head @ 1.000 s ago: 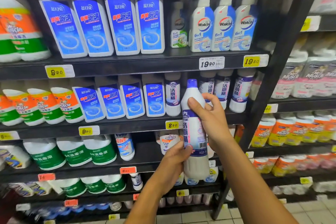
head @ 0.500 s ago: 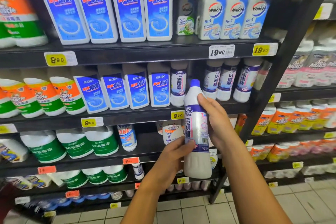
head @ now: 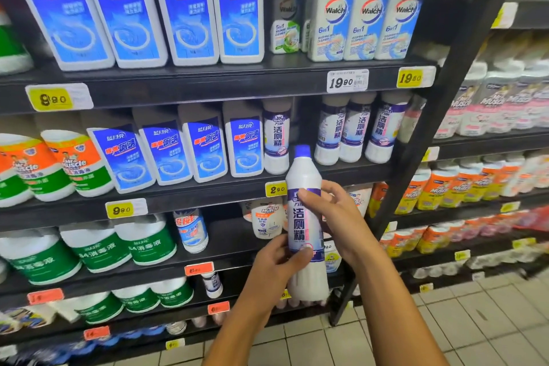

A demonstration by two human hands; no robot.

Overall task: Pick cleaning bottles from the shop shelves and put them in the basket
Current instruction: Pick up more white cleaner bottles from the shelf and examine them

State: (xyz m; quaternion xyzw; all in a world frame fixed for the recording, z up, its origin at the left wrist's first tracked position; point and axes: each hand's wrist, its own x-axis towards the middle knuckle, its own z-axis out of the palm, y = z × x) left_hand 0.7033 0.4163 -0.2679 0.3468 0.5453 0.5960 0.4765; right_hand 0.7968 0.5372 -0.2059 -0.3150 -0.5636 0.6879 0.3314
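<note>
A tall white cleaning bottle (head: 306, 273) with a blue cap and a purple-edged label is held upright in front of the shelves, label facing me. My right hand (head: 335, 217) grips its upper half from the right, fingers curled over the label's top. My left hand (head: 276, 261) holds the lower half from the left, thumb across the label's bottom edge. Matching bottles (head: 356, 131) stand on the middle shelf behind it. No basket is in view.
Black shelves (head: 208, 80) carry blue-labelled bottles (head: 184, 9), Walch bottles (head: 365, 12), orange-and-green bottles (head: 74, 163) and green-labelled jugs (head: 92, 249). A black upright post (head: 421, 145) divides this rack from a second rack on the right. Tiled floor (head: 445, 321) lies below.
The bottle has been turned in both hands so its front label now faces me. It sits a little lower against the shelves, and the view has moved closer.
</note>
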